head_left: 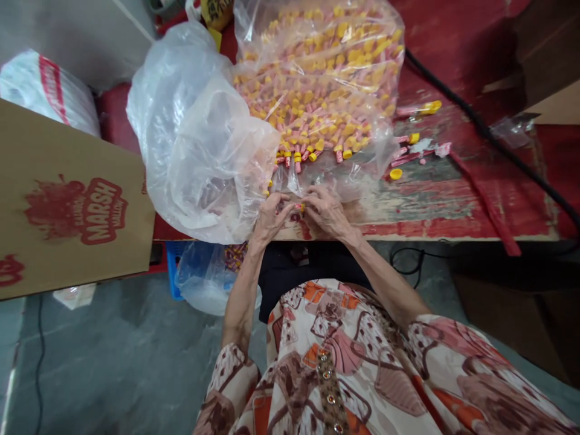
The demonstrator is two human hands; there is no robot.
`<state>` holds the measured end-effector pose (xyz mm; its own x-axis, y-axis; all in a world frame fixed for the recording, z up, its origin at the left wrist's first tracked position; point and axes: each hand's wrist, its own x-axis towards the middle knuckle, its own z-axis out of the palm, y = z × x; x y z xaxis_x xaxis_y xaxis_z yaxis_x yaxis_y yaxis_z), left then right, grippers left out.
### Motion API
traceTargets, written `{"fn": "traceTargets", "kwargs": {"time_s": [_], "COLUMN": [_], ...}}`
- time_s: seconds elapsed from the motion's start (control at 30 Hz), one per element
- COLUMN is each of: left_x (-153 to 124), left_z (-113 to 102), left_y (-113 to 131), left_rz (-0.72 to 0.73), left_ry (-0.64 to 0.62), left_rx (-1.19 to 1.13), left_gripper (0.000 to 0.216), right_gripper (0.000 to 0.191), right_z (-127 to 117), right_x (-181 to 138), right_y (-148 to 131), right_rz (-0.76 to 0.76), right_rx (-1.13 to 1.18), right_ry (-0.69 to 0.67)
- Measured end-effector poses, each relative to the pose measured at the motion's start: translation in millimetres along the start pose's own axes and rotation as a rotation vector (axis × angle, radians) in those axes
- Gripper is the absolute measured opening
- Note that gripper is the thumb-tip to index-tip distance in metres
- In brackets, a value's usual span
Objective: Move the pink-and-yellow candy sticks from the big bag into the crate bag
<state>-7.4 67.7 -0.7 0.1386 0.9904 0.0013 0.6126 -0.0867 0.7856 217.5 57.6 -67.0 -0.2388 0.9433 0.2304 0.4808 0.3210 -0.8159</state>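
Note:
At the table's front edge, my left hand [273,216] and my right hand [330,211] face each other with bent fingers. Both pinch a small pink tube with a yellow cap [299,207], mostly covered by the fingertips. Just beyond them, a large clear plastic bag [380,154] lies with its mouth towards me. Many pink tubes with yellow caps [317,130] fill it, a few lying at its mouth. Beside my left hand, a big whitish plastic bag [194,139] bulges over the table edge; its contents are unclear.
On the red, worn table [453,205] lie a loose yellow cap [396,174], a red strip [487,202] and a black cable [471,115]. A printed cardboard box [72,199] stands left. Below the edge is a blue crate [173,266] with a plastic bag.

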Motion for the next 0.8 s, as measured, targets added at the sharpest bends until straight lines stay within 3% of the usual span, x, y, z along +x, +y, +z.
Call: {"fn": "traceTargets", "kwargs": {"time_s": [0.13,0.2,0.33,0.5,0.6,0.7,0.8], "left_x": [2,2,7,18,17,10,7], "left_z": [17,25,27,6,0,8,20], "left_y": [6,6,6,9,10,11,14], "left_rz": [0.047,0.032,0.03,0.012,0.018,0.021,0.049], "left_ry": [-0.095,-0.133,-0.166,-0.195,-0.147,-0.043,-0.046], "left_rx": [0.12,0.155,0.177,0.099,0.1,0.175,0.265], "left_gripper": [0.018,0.016,0.009,0.011,0.013,0.011,0.012], "right_gripper": [0.028,0.029,0.027,0.026,0.025,0.024,0.025], "right_z": [-17,-28,-35,-27,-27,-28,-29], "right_x": [-14,-19,-20,-16,-16,-18,-16], "right_y": [20,31,38,32,31,32,34], "right_rz": [0.138,0.192,0.219,0.214,0.211,0.196,0.194], "right_rx": [-0.084,-0.104,-0.094,-0.073,-0.067,-0.087,-0.11], "right_ry": [0.254,0.318,0.322,0.314,0.303,0.283,0.281]}}
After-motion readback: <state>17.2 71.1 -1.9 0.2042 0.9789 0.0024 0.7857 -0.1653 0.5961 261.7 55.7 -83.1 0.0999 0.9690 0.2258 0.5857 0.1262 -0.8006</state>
